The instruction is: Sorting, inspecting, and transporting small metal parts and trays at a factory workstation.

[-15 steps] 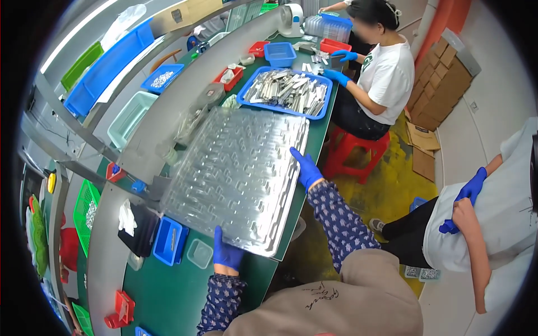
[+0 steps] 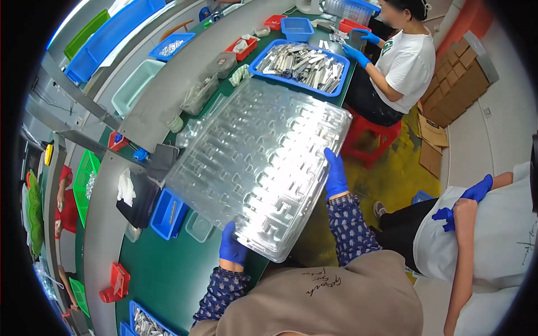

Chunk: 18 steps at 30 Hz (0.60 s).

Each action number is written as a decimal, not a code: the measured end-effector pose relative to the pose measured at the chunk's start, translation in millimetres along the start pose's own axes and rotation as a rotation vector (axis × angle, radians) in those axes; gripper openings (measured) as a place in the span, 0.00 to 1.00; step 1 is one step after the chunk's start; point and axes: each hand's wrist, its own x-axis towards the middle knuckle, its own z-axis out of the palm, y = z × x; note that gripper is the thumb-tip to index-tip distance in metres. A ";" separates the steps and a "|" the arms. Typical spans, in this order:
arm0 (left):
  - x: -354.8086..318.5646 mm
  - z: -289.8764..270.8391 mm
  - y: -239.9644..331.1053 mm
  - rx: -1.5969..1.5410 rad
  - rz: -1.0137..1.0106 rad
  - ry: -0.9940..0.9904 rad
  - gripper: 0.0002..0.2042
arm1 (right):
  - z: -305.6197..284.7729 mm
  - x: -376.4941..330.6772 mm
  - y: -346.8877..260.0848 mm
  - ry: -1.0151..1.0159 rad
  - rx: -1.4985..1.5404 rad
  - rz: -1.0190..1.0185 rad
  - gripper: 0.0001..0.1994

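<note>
A large clear plastic blister tray (image 2: 263, 162), with rows of moulded pockets, spans the space before me. My left hand (image 2: 232, 245), in a blue glove, grips its near left corner, thumb on top and the other fingers hidden beneath. On the right edge, my right hand (image 2: 335, 173), also blue-gloved, holds it the same way. The tray's right side sticks out past the green table's edge, and light glares off its surface. Beyond its far side lies a blue tray (image 2: 255, 68) heaped with flat metal pieces (image 2: 305, 66).
Nearer on the green table (image 2: 162, 263) are a blue bin (image 2: 168, 215), a clear tub (image 2: 199, 226) and a red bin (image 2: 119, 280). Two other people are close: one seated on a red stool (image 2: 372, 140), one standing at right (image 2: 465, 235). Cartons (image 2: 454, 84) line the wall.
The clear tray has moved right and nearer me, and its right side tilts more. Both hands keep hold of it. My view has shifted, bringing a bin of metal parts in at the lower left.
</note>
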 end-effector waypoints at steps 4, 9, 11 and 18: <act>-7.1 -15.4 -7.9 -0.042 -0.075 -0.050 0.19 | -20.4 -27.1 -5.1 0.048 0.013 -0.019 0.25; -11.5 -19.0 -17.1 -0.040 -0.153 0.003 0.18 | -33.2 -41.3 -10.0 0.092 -0.075 0.055 0.23; -17.4 -20.6 -16.5 0.009 -0.101 -0.001 0.18 | -31.4 -48.5 -14.3 0.067 0.063 0.079 0.24; -31.9 -2.8 -10.5 0.108 -0.003 -0.071 0.23 | -56.8 -53.5 -10.0 -0.011 0.110 0.222 0.28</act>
